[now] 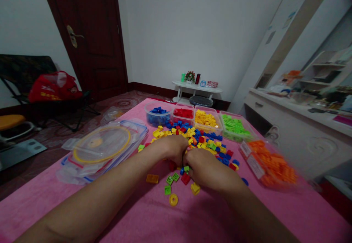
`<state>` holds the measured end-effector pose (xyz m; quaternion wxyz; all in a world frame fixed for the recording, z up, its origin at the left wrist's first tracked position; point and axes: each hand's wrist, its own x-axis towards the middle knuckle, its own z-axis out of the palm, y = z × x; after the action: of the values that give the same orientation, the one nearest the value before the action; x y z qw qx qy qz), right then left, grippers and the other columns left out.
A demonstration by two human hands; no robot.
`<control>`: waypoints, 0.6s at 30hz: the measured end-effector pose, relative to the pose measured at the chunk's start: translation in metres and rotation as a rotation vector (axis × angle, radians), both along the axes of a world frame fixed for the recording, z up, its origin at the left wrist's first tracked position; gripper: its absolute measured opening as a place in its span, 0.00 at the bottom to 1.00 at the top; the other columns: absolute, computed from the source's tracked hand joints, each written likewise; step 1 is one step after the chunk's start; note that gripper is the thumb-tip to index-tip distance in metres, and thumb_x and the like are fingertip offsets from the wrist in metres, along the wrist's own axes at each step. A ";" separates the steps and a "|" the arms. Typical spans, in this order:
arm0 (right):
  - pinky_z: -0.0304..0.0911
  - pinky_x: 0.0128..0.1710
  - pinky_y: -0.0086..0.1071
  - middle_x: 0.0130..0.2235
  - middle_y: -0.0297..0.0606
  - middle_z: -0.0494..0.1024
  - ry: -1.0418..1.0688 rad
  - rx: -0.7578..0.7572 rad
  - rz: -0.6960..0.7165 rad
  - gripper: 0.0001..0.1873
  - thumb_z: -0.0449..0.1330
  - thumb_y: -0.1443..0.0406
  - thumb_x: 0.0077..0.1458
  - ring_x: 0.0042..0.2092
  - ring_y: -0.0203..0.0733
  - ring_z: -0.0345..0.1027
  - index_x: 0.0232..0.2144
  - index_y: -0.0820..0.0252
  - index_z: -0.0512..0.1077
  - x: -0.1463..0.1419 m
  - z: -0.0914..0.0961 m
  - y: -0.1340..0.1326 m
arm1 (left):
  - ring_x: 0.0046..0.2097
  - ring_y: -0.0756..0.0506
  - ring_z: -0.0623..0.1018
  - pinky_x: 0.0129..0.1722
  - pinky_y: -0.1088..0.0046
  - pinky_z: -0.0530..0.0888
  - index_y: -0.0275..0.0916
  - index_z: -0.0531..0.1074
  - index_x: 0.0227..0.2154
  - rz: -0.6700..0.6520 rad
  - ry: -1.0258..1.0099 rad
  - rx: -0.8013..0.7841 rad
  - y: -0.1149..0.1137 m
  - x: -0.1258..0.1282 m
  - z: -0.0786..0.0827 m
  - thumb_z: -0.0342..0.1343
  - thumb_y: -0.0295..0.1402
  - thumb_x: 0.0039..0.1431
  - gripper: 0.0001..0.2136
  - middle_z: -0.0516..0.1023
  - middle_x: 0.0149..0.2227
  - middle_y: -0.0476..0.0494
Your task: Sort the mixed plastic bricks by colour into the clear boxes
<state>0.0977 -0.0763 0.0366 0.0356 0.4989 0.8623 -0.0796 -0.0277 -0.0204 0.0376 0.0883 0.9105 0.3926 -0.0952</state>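
My left hand [177, 148] and my right hand [200, 164] meet over a loose pile of toy building blocks [165, 132] on the pink cloth. Both hands bend downward with curled fingers; what they hold is hidden beneath them. Dark red pieces [172, 166] show just under my left hand. Beside my right hand's fingers lie a red block [185, 178], a small green block [187, 169] and a yellow block [195, 188]. Closer to me are several green blocks [169, 180], an orange-yellow block [152, 178] and a yellow ring-shaped piece [173, 199].
Behind the pile stand clear tubs of blue blocks [158, 116], red blocks [183, 113], yellow blocks [205, 118] and green blocks [235, 124]. A tub of orange blocks [272, 164] leans at the right. Stacked clear lids [103, 145] lie left on the pink-covered table [154, 222].
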 end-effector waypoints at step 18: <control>0.60 0.22 0.25 0.23 0.30 0.72 1.083 -0.330 -0.369 0.12 0.61 0.71 0.41 0.24 0.35 0.67 0.32 0.60 0.67 0.033 -0.021 0.054 | 0.21 0.54 0.65 0.21 0.78 0.57 0.32 0.79 0.26 0.121 -0.494 0.127 0.028 -0.026 0.014 0.54 0.30 0.45 0.09 0.72 0.18 0.49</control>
<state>0.1304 -0.0228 0.0158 -0.3468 0.5167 0.6330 -0.4605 -0.0533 0.0080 0.0514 0.1297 0.8848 0.4178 0.1605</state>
